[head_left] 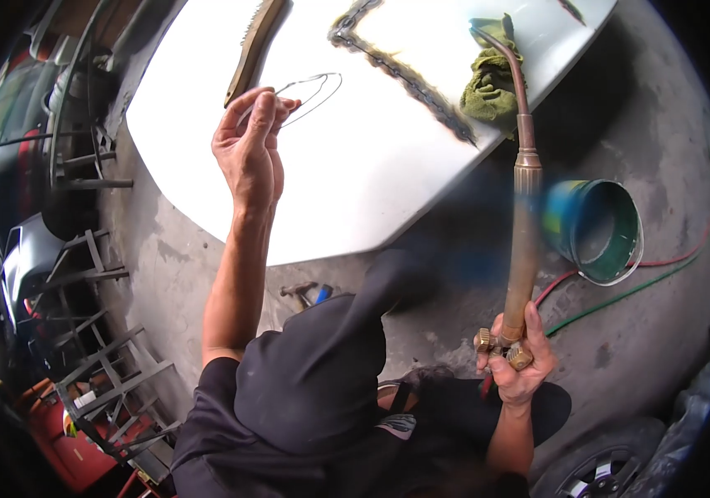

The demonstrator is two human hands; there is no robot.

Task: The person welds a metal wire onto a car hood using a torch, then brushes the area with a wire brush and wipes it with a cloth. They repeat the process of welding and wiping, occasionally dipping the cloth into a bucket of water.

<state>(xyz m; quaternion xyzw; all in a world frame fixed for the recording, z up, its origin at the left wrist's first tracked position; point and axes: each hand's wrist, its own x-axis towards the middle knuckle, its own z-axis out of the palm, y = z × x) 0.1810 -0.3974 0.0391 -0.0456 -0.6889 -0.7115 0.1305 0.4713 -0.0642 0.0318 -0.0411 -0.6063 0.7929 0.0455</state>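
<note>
My left hand is raised over the white panel, its fingers pinching a thin looped wire. Wrapped around the valve end of a brass gas torch is my right hand. The torch points away from me, and its bent copper tip reaches over a crumpled green cloth on the panel's edge. A faint blue glow shows at the tip. Across the panel runs a dark, scorched, chain-like seam. A wooden-handled wire brush lies just beyond my left hand.
A bucket stands on the concrete floor at right, with a red hose and a green hose nearby. A hammer lies below the panel. Metal frames line the left; a wheel sits bottom right.
</note>
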